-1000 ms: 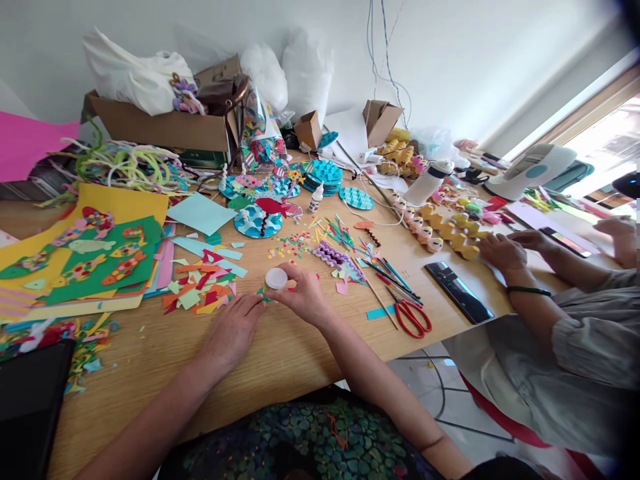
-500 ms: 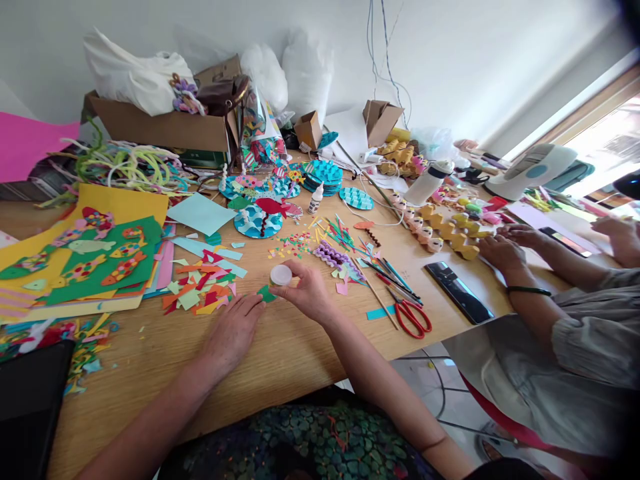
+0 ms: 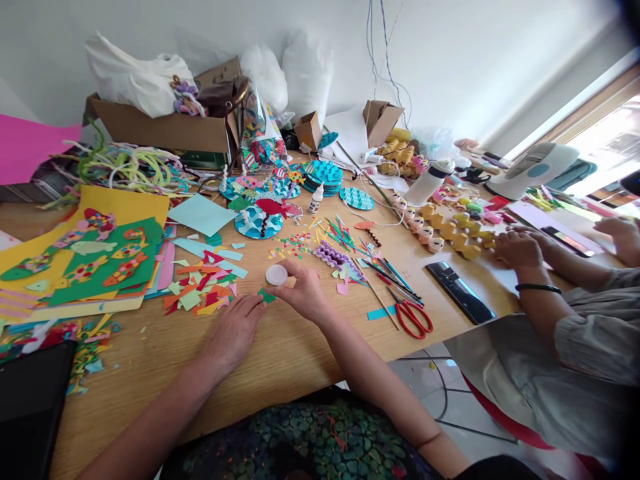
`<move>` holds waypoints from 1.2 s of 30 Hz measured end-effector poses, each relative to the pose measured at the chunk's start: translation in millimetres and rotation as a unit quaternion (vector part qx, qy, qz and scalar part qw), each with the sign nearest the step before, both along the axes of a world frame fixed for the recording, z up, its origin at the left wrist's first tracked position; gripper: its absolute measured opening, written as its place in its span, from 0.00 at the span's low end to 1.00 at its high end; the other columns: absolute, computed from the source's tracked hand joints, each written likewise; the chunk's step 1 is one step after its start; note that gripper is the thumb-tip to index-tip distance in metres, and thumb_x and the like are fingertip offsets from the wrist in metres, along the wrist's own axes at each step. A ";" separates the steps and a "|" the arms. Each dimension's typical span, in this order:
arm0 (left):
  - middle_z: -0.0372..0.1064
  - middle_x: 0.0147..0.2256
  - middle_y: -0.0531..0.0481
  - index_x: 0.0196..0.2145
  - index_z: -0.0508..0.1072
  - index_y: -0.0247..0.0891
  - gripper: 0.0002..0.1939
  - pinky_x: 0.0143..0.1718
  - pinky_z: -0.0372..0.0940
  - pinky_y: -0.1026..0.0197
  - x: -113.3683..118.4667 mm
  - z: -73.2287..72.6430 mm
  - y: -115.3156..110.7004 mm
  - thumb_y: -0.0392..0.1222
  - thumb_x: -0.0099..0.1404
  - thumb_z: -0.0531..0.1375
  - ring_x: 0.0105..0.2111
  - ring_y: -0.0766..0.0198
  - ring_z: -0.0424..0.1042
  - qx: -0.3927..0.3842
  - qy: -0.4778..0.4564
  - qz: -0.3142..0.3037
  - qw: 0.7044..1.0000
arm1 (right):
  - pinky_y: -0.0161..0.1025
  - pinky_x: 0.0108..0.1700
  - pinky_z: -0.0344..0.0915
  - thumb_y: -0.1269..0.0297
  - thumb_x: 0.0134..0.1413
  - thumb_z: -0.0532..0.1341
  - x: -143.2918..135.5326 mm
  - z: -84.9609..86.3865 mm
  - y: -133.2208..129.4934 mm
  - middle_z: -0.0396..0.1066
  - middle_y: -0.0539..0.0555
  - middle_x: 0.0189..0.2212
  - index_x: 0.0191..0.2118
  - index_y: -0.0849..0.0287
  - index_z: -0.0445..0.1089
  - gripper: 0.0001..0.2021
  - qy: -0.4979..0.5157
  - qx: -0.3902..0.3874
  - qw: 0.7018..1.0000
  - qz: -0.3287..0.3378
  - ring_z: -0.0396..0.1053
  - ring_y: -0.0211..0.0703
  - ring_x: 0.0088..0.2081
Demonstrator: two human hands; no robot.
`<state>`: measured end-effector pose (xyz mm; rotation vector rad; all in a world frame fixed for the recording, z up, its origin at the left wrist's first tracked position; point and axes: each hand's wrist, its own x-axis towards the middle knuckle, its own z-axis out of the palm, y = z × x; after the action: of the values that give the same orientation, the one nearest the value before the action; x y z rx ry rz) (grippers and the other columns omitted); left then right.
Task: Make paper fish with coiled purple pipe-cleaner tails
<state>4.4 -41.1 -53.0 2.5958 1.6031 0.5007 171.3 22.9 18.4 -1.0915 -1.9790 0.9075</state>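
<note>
My left hand point(image 3: 231, 333) lies flat on the table, its fingertips at the edge of a small green paper piece point(image 3: 267, 295). In my right hand point(image 3: 304, 292), thumb and fingers grip a short round thing with a whitish end, which looks like a glue stick point(image 3: 276, 275). It stands over the green piece, and its lower end is hidden. Left of it lies a heap of coloured paper scraps point(image 3: 200, 287). Several paper fish point(image 3: 125, 267) rest on green and yellow sheets farther left.
To the right lie red-handled scissors point(image 3: 414, 317), pencils point(image 3: 395, 277) and a black phone point(image 3: 460, 293). A glue bottle point(image 3: 316, 199) stands behind blue discs point(image 3: 257, 221). Another person's hands point(image 3: 520, 248) are beside yellow egg-carton pieces point(image 3: 465, 243). A dark device point(image 3: 35, 400) occupies the left edge.
My right hand has shifted slightly left with the round thing over the green paper. My left hand stays put. The other person's near hand has moved a little to the right.
</note>
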 end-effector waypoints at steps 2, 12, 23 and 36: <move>0.68 0.49 0.44 0.45 0.70 0.37 0.19 0.50 0.60 0.48 0.2 0.3 -0.1 0.29 0.62 0.45 0.48 0.56 0.65 0.003 0.005 0.004 1.000 | 0.34 0.34 0.60 0.63 0.43 0.64 -0.2 0.8 -1.1 0.69 0.48 0.27 0.29 0.58 0.67 0.08 -0.003 -0.003 1.000 0.006 0.66 0.38 0.31; 0.68 0.47 0.45 0.44 0.71 0.38 0.18 0.49 0.62 0.49 -0.4 -0.1 1.0 0.31 0.63 0.45 0.47 0.56 0.66 0.012 0.007 0.004 1.000 | 0.34 0.34 0.59 0.61 0.43 0.64 4.7 0.5 0.0 0.70 0.49 0.28 0.30 0.58 0.68 0.08 -0.025 0.000 1.000 0.000 0.66 0.39 0.31; 0.68 0.47 0.41 0.44 0.71 0.34 0.18 0.49 0.60 0.47 -0.8 -1.4 1.1 0.29 0.62 0.46 0.47 0.54 0.66 0.010 0.013 0.000 1.000 | 0.34 0.35 0.60 0.62 0.43 0.64 1.1 -0.5 -0.2 0.69 0.49 0.28 0.30 0.58 0.67 0.07 0.001 0.001 1.000 0.000 0.66 0.39 0.32; 0.67 0.50 0.45 0.45 0.70 0.37 0.19 0.51 0.59 0.49 1.5 1.0 -0.4 0.30 0.62 0.46 0.49 0.56 0.65 -0.014 0.023 0.023 0.999 | 0.34 0.34 0.58 0.59 0.45 0.63 -0.7 -2.2 3.2 0.69 0.49 0.27 0.28 0.58 0.67 0.09 -0.013 0.004 1.000 -0.010 0.66 0.39 0.31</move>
<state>5.9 -41.6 -52.0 2.5735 1.6757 0.4222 170.6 26.1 16.2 -1.1210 -1.9879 0.8790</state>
